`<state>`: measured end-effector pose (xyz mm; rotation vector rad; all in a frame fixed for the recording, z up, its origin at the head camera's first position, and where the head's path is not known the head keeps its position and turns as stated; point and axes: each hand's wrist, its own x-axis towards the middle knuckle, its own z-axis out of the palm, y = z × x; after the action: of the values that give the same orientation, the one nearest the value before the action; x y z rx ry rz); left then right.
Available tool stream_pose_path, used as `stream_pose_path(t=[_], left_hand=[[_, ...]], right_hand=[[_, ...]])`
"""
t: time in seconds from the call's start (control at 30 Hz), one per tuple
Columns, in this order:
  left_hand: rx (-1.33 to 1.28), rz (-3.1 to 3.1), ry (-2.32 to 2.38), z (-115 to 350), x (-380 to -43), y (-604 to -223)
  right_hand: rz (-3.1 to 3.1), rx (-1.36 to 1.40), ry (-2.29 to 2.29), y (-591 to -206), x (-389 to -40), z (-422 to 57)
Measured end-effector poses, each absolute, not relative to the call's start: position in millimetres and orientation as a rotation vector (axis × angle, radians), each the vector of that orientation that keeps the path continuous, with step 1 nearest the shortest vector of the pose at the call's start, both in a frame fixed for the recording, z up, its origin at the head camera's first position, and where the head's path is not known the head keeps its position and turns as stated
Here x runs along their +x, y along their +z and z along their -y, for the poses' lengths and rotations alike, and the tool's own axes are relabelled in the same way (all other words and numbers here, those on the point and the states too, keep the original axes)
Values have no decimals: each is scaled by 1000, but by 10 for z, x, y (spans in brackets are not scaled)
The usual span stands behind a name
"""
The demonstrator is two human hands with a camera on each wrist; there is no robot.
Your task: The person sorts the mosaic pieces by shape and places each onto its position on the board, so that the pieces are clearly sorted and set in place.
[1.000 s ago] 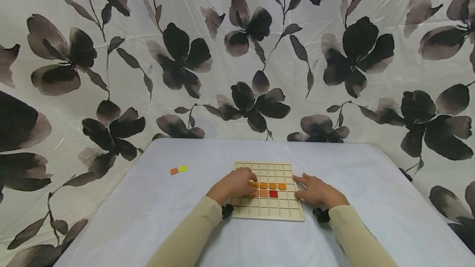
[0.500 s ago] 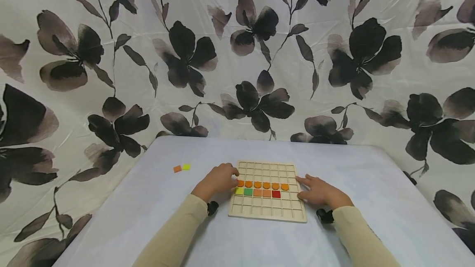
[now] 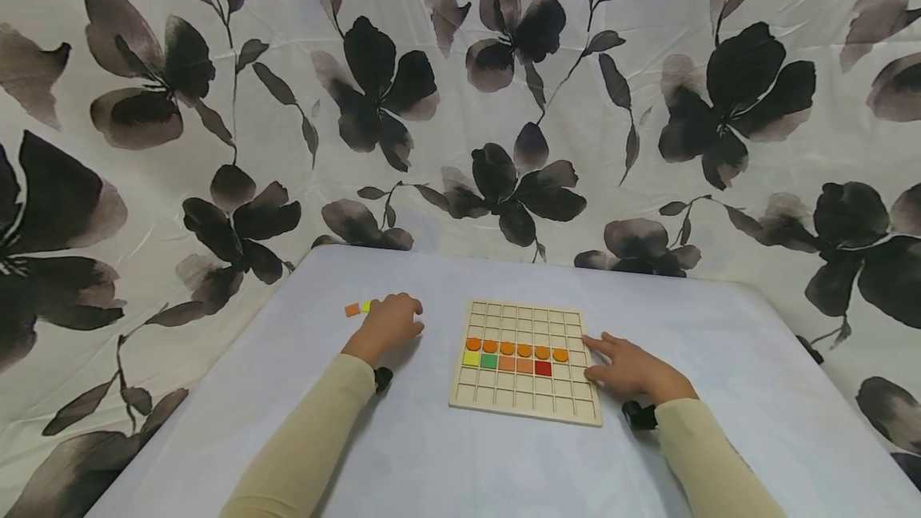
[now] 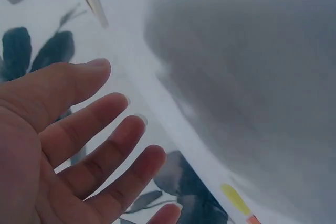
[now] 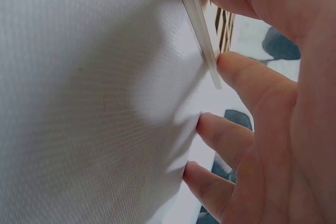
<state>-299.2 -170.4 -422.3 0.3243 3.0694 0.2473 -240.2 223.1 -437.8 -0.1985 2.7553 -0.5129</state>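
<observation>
A pale wooden grid board [image 3: 525, 396] lies on the white table. One row holds several orange discs [image 3: 507, 348]. The row nearer the person has a yellow tile [image 3: 471, 358], a green tile [image 3: 488, 361], two orange tiles [image 3: 516, 364] and a red tile [image 3: 543, 369]. Left of the board, my left hand [image 3: 387, 326] is over the table, its fingers spread and holding nothing in the left wrist view. It partly covers a loose yellow tile [image 3: 366, 307] beside a loose orange tile [image 3: 352, 310]. My right hand [image 3: 631, 368] touches the board's right edge with fingertips and thumb.
White cloth covers the table [image 3: 403, 454]. A curtain [image 3: 432, 126] printed with dark flowers hangs behind its far edge. Dark wrist cameras sit at both cuffs.
My left hand has left the board and moved left toward the loose tiles, uncovering the left ends of both rows. The right hand stays at the board's edge. The head view has shifted slightly.
</observation>
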Motion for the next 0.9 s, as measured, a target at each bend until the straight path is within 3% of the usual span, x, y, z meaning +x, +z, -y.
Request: stream_pose_path(t=[0.9], left_hand=[[82,-3027,405,2387,-3207,-4259]], right_hand=[[-2786,-153,-489,-4392,-2411,-2236]])
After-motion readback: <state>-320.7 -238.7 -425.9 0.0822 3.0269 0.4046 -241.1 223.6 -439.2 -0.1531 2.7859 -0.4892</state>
